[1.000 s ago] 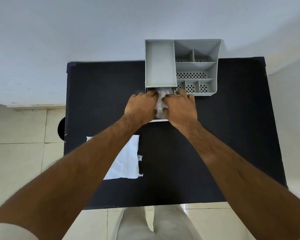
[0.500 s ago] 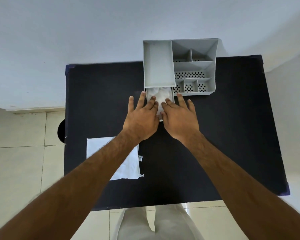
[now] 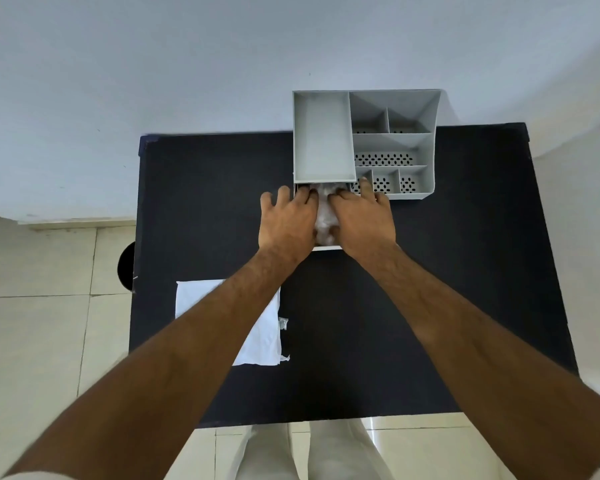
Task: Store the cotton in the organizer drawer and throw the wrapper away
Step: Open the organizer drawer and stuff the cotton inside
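Observation:
White cotton (image 3: 324, 211) lies in the pulled-out drawer (image 3: 326, 248) of the grey organizer (image 3: 323, 140) at the table's far edge. My left hand (image 3: 288, 223) and my right hand (image 3: 362, 220) lie flat on either side of the cotton, fingers spread, pressing down on it. Their fingertips reach the organizer's front. My hands cover most of the drawer, so only its white front rim and a strip of cotton show. The flat white wrapper (image 3: 264, 337) lies on the table's near left part, partly under my left forearm.
The black table (image 3: 430, 289) stands against a white wall. The organizer's top has one long tray and several small perforated compartments. A dark round object (image 3: 125, 270) sits on the tiled floor beside the table's left edge. My legs are at the near edge.
Both hands have slid forward over the drawer and cotton, from resting at its front to fingertips at the organizer's front. The wrapper has not moved.

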